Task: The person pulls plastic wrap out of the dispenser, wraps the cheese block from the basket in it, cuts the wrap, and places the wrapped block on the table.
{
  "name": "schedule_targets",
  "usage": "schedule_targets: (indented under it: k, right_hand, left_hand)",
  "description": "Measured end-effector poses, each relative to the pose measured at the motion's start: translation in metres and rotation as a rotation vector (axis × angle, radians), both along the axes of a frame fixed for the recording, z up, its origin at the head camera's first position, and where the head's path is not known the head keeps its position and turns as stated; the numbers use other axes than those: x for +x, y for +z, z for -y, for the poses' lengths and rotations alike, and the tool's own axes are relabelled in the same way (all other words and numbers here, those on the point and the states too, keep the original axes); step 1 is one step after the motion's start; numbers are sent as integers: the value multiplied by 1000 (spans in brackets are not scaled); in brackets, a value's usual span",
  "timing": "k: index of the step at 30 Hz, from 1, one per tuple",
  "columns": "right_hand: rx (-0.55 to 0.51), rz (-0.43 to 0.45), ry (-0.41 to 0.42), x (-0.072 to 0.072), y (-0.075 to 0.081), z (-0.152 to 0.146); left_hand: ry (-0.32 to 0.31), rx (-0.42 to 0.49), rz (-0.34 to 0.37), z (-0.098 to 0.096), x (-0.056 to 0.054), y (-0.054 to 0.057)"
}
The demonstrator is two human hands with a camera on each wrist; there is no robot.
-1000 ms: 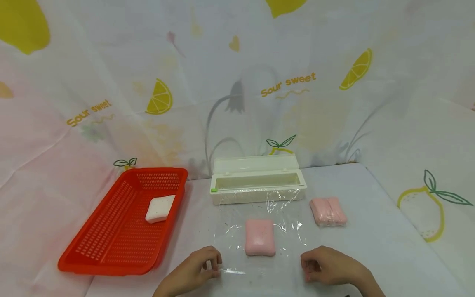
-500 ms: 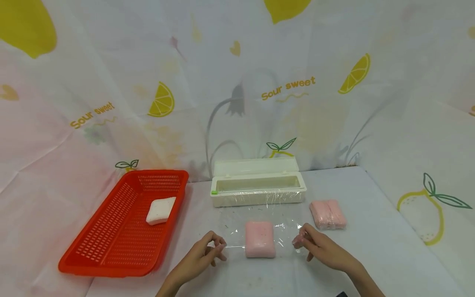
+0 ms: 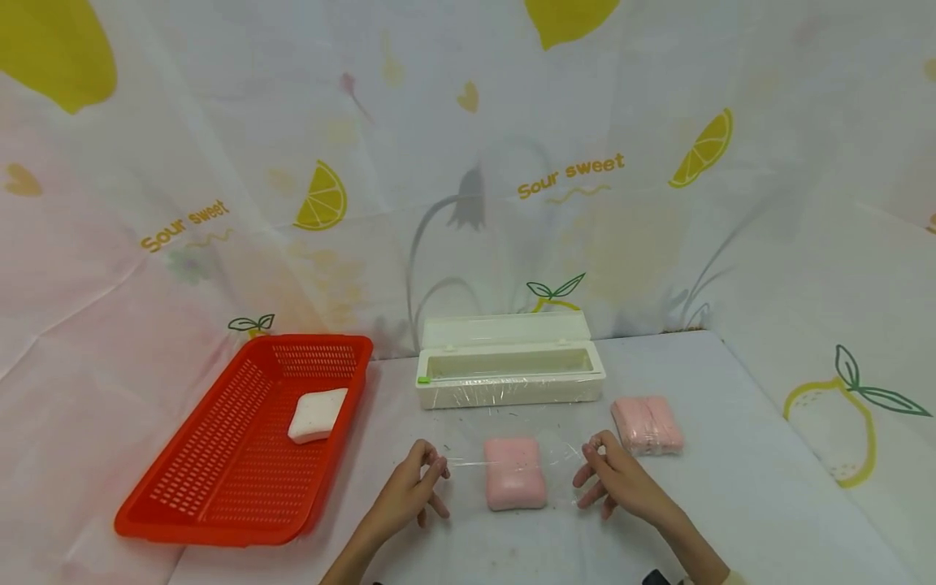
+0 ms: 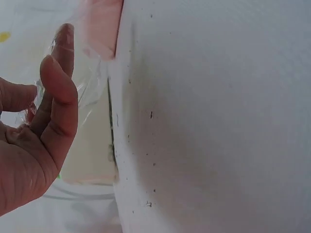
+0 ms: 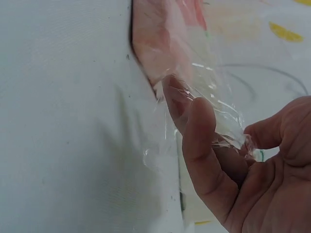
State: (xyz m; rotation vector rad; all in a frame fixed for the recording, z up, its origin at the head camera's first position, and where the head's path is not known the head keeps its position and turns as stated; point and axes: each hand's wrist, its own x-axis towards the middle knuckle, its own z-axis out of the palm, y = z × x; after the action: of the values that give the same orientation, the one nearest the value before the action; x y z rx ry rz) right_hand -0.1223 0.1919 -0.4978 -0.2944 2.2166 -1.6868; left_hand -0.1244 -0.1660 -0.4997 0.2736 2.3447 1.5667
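Observation:
A pink bar of soap [image 3: 515, 486] sits at the front middle of the table. Clear cling film [image 3: 468, 463] is held up on both sides of it, its near edge drawn taut across the soap's upper part in the head view. My left hand [image 3: 411, 491] pinches the film's left corner between thumb and forefinger, other fingers spread below. My right hand [image 3: 620, 479] pinches the right corner the same way; in the right wrist view the film [image 5: 214, 107] bunches at the thumb. Behind the soap stands a white cling film dispenser [image 3: 512, 393], lid up, film reaching from its front.
A red plastic basket [image 3: 322, 479] stands on the left with a white bar of soap [image 3: 316, 414] inside. Another pink soap [image 3: 647, 424], wrapped in film, lies to the right of the dispenser. A printed cloth [image 3: 468, 162] hangs behind the white-covered table.
Both hands have gripped the film's near corners, lifted them off the table and carried them away from me, bringing the film's edge over the pink soap.

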Motion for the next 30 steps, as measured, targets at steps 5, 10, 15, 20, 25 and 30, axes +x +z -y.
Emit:
schedule_targets:
  k: [5,10,15,20,25,30]
  right_hand:
    - [79,-2,-62,-1,-5,6]
    - [173,-14,-99,-4,-9,11]
    - [221,-57,-89,-7,-14,13]
    - [291,-123,-34,-8,-13,12]
    - [535,-284,-179,0,6,11]
    - [568,-445,-201,10,24,17]
  left_hand:
    - [50,-123,-31,-7,-2,-7]
    - [78,-271,-88,-14,-3,-14]
    - [27,-427,-236,-17,-4,-20]
    - [51,-540,-291,-21,-3,-17]
    - [193,-699,-434,-30,6,0]
    - [188,-682,-499,-41,21,22]
